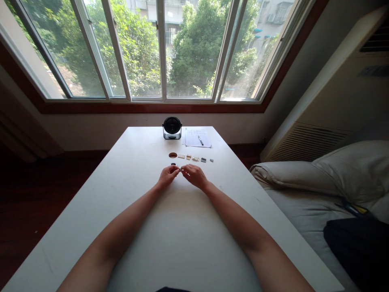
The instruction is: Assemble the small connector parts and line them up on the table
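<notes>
Both my hands meet over the middle of the white table (127,178). My left hand (168,177) and my right hand (195,176) pinch a small dark piece (180,169) between their fingertips; it is too small to name. Just beyond my left fingers lies another small black piece (173,164), partly hidden. Past my hands runs a row of tiny parts in groups: cream pieces (181,156), brown-and-white pieces (189,157), more cream pieces (195,158), dark grey pieces (203,159) and a few grey pieces (212,160).
A round hole or brown disc (173,155) is at the row's left end. Farther back stand a small black fan (172,127) and paper sheets (194,138) with a pen (200,140) on top. A sofa (291,174) flanks the table on the right; windows rise behind.
</notes>
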The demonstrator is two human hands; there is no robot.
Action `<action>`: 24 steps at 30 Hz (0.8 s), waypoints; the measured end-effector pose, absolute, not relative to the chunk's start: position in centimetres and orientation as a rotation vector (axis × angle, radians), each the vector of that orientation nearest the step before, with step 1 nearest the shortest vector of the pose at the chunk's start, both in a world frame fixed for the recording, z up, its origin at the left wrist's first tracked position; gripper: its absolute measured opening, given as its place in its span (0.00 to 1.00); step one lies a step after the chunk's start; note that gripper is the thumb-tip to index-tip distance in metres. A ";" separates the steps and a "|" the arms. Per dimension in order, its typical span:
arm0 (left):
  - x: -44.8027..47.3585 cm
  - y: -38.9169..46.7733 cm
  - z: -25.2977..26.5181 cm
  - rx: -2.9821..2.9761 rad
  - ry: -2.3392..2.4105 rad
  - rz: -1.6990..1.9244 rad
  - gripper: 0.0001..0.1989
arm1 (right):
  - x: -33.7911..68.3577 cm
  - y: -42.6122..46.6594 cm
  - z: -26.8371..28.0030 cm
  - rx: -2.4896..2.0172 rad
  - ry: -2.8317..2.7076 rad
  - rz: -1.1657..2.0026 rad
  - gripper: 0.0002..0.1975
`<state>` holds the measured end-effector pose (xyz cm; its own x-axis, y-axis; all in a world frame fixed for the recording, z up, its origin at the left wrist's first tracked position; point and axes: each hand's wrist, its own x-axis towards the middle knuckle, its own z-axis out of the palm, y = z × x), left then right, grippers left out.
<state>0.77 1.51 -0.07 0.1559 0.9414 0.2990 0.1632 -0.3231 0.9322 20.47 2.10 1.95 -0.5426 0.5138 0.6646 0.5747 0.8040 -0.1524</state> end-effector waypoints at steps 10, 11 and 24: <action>0.8 1.3 0.3 1.601 1.076 1.211 0.12 | 20.5 2.1 2.1 -0.789 -2.284 -0.069 0.06; 0.8 1.3 0.4 1.604 1.073 1.208 0.12 | 20.5 2.1 2.1 -0.787 -2.285 -0.068 0.06; 1.0 0.9 0.6 1.642 1.082 1.292 0.08 | 20.5 2.2 1.8 -0.802 -2.256 -0.057 0.05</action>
<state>0.99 0.91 0.58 0.1254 0.9367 0.3270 0.1574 -0.3442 0.9256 20.53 2.15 1.80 -0.5395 0.5308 0.6536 0.5632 0.8045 -0.1885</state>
